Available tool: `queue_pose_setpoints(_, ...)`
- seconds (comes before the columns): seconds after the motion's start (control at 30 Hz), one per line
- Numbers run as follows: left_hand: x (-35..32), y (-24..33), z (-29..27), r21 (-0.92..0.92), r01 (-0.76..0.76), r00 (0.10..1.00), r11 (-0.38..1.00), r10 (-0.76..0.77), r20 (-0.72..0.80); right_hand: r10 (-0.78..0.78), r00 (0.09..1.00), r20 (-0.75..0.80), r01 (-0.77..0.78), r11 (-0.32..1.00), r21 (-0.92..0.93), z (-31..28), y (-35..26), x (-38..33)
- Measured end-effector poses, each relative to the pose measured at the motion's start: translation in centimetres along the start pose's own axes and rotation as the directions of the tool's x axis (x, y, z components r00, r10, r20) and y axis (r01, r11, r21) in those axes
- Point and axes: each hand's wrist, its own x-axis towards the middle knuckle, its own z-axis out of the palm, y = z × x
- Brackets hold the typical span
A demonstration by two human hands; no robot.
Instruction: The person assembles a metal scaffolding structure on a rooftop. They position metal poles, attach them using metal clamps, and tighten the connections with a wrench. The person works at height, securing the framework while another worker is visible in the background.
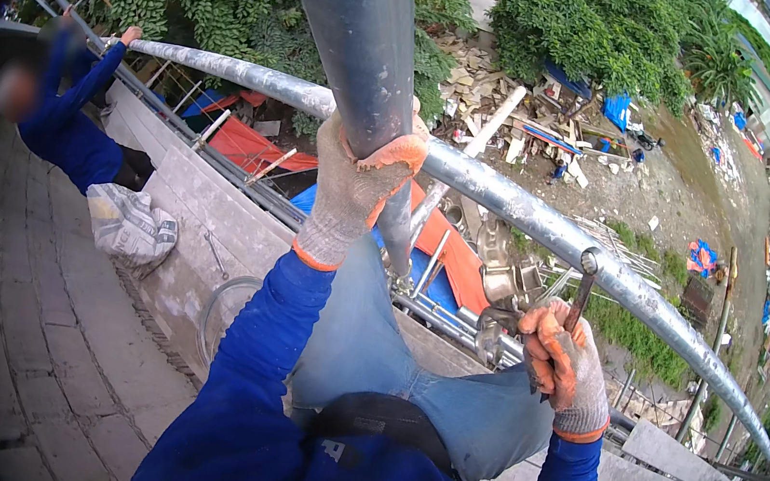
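The left hand (353,188), gloved, is clenched round the upright steel pipe (356,52). Just right of it and lower, the right hand (565,364) grips a spanner (582,291), seemingly at a scaffold clamp (505,290) under the long horizontal pipe (542,227). Far to the left, another person's hand (130,35) holds that rail.

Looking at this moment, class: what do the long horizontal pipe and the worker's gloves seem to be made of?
Horizontal pipe: probably galvanised steel, dull silver-grey with mottled sheen. Gloves on left hand and right hand: knitted fabric, likely cotton, speckled grey with orange fingertips and cuffs.
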Motion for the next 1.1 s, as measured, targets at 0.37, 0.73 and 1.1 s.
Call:
queue_pose_setpoints(0.37, -4.2, -5.6, -2.3, 0.246, 0.016, 0.998, 0.969, -0.029, 0.051, -0.153, 0.979, -0.136, 0.154, 0.988, 0.000, 9.6, -9.4, -6.0)
queue_pose_setpoints(0.73, -11.4, -18.5, -6.0, 0.048, 0.319, 0.948, 0.947, -0.319, -0.011, -0.543, 0.835, 0.095, 0.543, 0.839, 0.027, 8.2, -17.7, 7.5)
queue_pose_setpoints(1.1, -12.4, -15.4, -8.6, -0.311, 0.214, 0.903, 0.926, -0.309, -0.300, 0.253, 0.863, 0.436, -0.305, 0.951, 0.053, 11.3, -9.0, 25.1)
